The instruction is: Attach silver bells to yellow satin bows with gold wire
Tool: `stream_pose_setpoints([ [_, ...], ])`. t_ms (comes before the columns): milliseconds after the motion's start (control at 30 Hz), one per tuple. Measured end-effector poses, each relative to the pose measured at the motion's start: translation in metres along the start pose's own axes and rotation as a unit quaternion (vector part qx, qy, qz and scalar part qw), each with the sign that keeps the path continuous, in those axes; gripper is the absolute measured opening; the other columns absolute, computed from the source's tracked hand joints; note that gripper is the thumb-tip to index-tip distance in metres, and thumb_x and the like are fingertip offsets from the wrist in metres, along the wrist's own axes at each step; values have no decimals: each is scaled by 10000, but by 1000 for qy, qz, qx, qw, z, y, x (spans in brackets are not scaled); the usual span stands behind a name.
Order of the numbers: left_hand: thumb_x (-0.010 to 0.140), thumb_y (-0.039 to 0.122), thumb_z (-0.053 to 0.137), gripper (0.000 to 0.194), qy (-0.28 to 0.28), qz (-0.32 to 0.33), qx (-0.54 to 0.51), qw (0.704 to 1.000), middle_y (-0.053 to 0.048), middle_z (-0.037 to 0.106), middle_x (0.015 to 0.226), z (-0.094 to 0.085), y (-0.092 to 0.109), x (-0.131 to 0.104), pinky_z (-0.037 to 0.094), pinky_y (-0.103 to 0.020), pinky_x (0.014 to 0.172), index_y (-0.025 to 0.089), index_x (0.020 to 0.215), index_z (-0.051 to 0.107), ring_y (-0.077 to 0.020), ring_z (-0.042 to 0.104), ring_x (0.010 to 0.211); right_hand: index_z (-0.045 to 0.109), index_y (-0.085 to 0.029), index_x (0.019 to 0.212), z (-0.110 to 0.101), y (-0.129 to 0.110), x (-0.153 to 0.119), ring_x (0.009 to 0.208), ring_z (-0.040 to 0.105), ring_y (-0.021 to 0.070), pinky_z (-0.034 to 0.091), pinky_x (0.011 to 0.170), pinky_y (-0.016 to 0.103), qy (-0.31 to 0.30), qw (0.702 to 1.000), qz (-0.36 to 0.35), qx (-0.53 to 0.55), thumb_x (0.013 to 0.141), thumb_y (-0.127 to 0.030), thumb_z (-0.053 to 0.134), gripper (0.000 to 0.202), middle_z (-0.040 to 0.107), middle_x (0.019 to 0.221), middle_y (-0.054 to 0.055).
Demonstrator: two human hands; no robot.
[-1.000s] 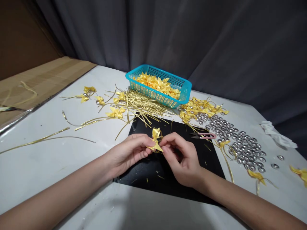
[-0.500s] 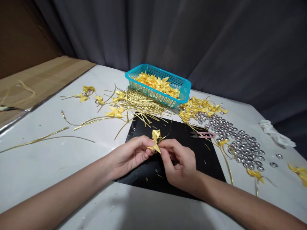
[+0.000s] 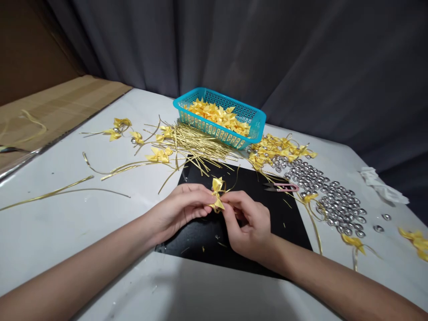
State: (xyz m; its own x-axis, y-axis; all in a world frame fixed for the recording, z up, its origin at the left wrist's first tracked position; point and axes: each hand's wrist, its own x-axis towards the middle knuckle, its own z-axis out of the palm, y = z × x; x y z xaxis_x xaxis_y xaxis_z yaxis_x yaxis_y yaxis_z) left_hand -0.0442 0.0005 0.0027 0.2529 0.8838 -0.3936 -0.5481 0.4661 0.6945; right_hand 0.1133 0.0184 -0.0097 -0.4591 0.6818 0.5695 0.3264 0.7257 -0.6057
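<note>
A small yellow ribbon bow (image 3: 217,192) with a thin gold wire looped through it is held above a black mat (image 3: 294,223). My left hand (image 3: 182,209) pinches the bow from the left with thumb and fingers. From the right, my right hand (image 3: 249,223) pinches the bow and the wire at its lower edge. A wire end curves up to the right of the bow.
A teal basket (image 3: 257,125) of yellow bows stands behind the mat, with a heap of gold wires (image 3: 197,145) before it. Silver beads (image 3: 334,196), pink snips (image 3: 284,187) and loose bows lie right. More wired bows (image 3: 160,156) lie left; cardboard (image 3: 60,107) far left.
Both hands have kept their hold on the bow, shifting slightly up; the right fingers have closed in on the bow's lower edge and the wire end now curves up to the right.
</note>
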Motion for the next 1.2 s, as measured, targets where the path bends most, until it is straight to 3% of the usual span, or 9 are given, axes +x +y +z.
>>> stream_pose_setpoints([
  [133, 609, 123, 702, 31, -20, -4, 7, 1000, 14, 612, 551, 0, 2, -1, 452, -90, 521, 121, 595, 675, -40, 547, 508, 481, -168, 814, 0, 2, -2, 386, 379, 27, 287, 369, 146, 9, 1000, -4, -10, 816, -62, 448, 111, 488, 547, -44],
  [333, 613, 136, 700, 13, 22, 14, -9, 1000, 12, 637, 628, 3, 2, -3, 484, -127, 580, 134, 603, 693, -69, 593, 579, 492, -169, 822, 1, 3, -4, 383, 358, 26, 276, 362, 151, 17, 1000, 11, -9, 825, -79, 445, 101, 480, 556, -43],
  [767, 605, 140, 658, 128, 38, 44, 48, 997, 46, 564, 462, 5, -3, -3, 371, -141, 502, 153, 490, 602, -44, 463, 458, 506, -184, 867, 4, 1, -8, 477, 518, 48, 402, 462, 145, 12, 1000, -17, -5, 824, -48, 456, 151, 575, 643, -22],
  [1067, 606, 140, 626, 135, 30, 42, 53, 997, 48, 544, 465, 7, -3, -5, 374, -137, 505, 152, 481, 575, -43, 457, 466, 496, -184, 887, 5, -2, -7, 450, 478, 39, 370, 434, 145, 31, 999, -35, -6, 803, -20, 460, 187, 564, 644, -31],
  [1200, 647, 202, 673, 107, 42, 90, 108, 989, 40, 571, 560, 9, 1, -5, 422, -141, 551, 142, 598, 601, -55, 519, 542, 494, -171, 833, 5, 1, -5, 419, 416, 28, 328, 398, 137, 34, 999, -8, -1, 798, -31, 475, 145, 514, 593, -41],
])
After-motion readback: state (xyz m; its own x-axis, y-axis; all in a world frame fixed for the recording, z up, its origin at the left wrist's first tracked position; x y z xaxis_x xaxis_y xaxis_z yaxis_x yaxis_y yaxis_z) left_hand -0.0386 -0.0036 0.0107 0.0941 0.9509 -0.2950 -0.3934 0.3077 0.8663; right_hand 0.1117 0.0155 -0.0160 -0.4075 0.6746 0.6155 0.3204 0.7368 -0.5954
